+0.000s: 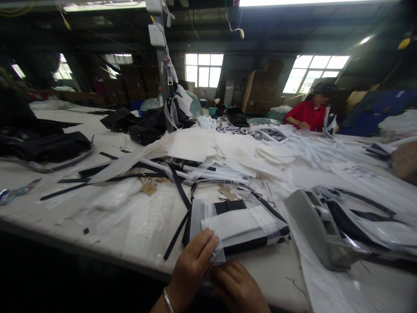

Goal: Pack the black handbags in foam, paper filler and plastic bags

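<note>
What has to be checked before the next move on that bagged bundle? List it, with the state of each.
1. Left hand grips the plastic bag: ok, its fingers pinch the near corner.
2. Right hand grips the bag: cannot tell, it lies just below the flap.
3. Bag lies flat on the table: ok.
4. Tape dispenser close by: ok, it stands right of the bag.
5. Black strap clear of the bag: not ok, it runs along the bag's left edge.
6. Bag mouth closed: cannot tell.

right hand [239,289] cut off below
</note>
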Action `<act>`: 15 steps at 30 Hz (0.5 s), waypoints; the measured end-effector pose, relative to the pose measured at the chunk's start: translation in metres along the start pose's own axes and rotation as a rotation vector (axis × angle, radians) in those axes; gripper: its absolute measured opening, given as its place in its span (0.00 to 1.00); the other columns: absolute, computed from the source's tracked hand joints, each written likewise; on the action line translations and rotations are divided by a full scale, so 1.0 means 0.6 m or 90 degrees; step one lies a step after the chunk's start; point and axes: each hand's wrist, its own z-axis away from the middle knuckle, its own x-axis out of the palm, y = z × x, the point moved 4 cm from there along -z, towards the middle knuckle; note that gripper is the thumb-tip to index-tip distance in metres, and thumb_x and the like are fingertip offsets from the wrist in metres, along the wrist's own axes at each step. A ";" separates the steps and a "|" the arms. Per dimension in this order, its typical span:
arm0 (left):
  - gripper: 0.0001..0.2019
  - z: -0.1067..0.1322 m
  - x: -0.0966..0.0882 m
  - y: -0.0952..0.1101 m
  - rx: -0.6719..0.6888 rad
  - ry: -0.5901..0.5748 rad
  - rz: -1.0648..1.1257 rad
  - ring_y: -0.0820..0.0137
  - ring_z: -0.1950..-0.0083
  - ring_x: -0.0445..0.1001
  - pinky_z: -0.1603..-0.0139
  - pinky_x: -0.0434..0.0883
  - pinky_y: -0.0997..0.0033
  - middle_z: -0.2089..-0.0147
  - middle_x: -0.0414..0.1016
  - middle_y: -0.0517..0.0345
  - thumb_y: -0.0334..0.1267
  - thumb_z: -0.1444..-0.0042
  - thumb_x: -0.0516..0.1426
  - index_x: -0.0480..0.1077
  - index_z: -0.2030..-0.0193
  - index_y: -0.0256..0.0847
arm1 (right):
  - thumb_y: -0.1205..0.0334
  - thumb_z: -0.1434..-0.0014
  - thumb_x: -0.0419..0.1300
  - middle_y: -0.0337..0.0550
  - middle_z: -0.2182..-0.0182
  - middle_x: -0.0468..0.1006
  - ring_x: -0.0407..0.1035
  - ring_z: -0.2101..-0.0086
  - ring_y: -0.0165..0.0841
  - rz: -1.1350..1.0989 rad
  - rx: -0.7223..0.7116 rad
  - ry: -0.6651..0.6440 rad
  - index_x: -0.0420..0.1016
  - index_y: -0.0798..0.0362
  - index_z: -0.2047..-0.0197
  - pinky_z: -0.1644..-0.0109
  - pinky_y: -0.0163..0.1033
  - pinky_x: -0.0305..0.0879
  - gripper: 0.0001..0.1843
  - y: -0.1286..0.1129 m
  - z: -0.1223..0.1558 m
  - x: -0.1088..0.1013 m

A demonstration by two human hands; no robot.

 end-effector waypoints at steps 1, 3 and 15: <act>0.18 0.000 0.000 0.000 0.005 0.000 0.002 0.64 0.37 0.69 0.41 0.72 0.65 0.40 0.72 0.47 0.32 0.30 0.46 0.67 0.39 0.37 | 0.50 0.31 0.48 0.43 0.68 0.80 0.72 0.68 0.37 -0.010 0.015 -0.006 0.74 0.53 0.54 0.66 0.38 0.68 0.19 0.002 0.001 0.000; 0.17 -0.001 0.000 0.001 0.017 0.000 0.011 0.64 0.36 0.68 0.39 0.71 0.64 0.40 0.72 0.47 0.32 0.31 0.46 0.67 0.39 0.36 | 0.50 0.32 0.50 0.43 0.68 0.80 0.71 0.68 0.37 -0.026 0.046 -0.023 0.74 0.52 0.57 0.66 0.38 0.67 0.18 0.006 0.003 0.002; 0.17 -0.007 -0.002 -0.001 0.008 -0.006 0.010 0.64 0.38 0.71 0.41 0.73 0.65 0.42 0.74 0.46 0.33 0.30 0.47 0.67 0.39 0.35 | 0.62 0.29 0.45 0.41 0.76 0.73 0.65 0.73 0.34 0.095 -0.043 0.045 0.76 0.51 0.68 0.70 0.38 0.56 0.22 0.000 -0.016 0.011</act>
